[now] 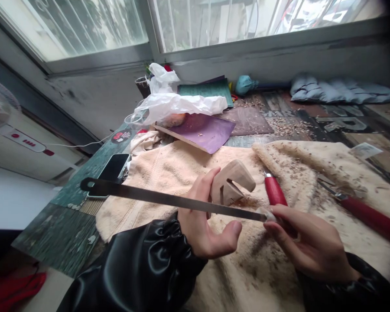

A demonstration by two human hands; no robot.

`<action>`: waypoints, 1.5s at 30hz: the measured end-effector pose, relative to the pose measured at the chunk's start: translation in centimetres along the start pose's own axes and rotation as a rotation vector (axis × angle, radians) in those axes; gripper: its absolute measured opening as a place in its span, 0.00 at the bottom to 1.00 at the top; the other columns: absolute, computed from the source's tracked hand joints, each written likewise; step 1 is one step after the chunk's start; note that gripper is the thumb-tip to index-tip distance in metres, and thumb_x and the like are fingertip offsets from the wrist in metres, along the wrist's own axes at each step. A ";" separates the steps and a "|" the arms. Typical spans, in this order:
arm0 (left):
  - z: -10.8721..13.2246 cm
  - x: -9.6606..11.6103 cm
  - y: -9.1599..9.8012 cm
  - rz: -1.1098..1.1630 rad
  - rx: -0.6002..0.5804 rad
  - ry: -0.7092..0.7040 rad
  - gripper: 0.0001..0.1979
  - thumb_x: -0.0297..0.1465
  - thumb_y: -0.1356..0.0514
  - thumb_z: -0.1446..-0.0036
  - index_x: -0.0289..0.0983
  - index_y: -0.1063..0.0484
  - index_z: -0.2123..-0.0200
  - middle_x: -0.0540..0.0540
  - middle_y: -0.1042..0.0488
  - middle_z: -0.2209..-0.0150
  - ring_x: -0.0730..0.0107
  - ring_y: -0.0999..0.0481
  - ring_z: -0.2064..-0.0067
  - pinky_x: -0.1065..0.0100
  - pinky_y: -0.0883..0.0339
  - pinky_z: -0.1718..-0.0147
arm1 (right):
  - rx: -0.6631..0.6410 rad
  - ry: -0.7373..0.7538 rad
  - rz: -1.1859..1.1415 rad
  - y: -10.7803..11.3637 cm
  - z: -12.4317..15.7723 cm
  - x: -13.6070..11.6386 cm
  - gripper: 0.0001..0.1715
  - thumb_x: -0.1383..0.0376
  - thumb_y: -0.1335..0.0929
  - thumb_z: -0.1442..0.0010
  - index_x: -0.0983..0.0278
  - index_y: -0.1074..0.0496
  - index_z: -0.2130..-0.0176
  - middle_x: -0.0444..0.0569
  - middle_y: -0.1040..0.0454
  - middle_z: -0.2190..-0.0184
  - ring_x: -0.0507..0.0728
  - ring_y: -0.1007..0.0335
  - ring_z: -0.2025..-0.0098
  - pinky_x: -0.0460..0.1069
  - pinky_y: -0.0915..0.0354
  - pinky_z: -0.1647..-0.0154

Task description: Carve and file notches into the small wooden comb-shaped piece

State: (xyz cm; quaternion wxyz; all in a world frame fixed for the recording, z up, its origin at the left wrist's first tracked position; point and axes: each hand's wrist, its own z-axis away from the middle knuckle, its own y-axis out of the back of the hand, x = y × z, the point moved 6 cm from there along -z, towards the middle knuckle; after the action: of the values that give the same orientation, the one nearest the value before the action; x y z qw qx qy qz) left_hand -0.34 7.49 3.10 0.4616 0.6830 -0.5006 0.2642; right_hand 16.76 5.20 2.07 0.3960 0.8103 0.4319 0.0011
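Note:
My left hand (203, 219) is wrapped round a pale carved wooden piece (232, 184) and holds it just above a beige towel (247, 260). My right hand (307, 245) pinches one end of a long flat metal file (169, 200). The file reaches leftward across my left wrist, its far end over the table's left side. Its near part lies against the lower edge of the wooden piece. Both arms wear shiny black sleeves.
A red-handled knife (274, 191) and a second red-handled tool (367, 214) lie on the towel amid wood shavings. A black phone (112, 168), purple sheet (208, 130), white plastic bag (178, 104) and green mat (211, 90) sit behind. At left stands a white fan (6, 125).

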 end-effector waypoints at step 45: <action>0.1 0.4 -0.2 0.168 -0.117 -0.006 0.30 0.39 0.44 0.53 0.33 0.43 0.47 0.39 0.33 0.51 0.52 0.33 0.50 0.55 0.38 0.52 | -0.071 0.006 -0.077 -0.2 -0.5 -0.8 0.05 0.68 0.37 0.44 0.64 0.34 0.64 0.44 0.31 0.79 0.50 0.34 0.81 0.43 0.38 0.82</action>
State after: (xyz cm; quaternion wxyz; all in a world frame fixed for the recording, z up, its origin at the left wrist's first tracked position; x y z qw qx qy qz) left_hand 0.02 7.20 3.31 0.4756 0.6113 -0.5720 0.2702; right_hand 15.92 4.99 2.52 0.4228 0.7785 0.4638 0.0036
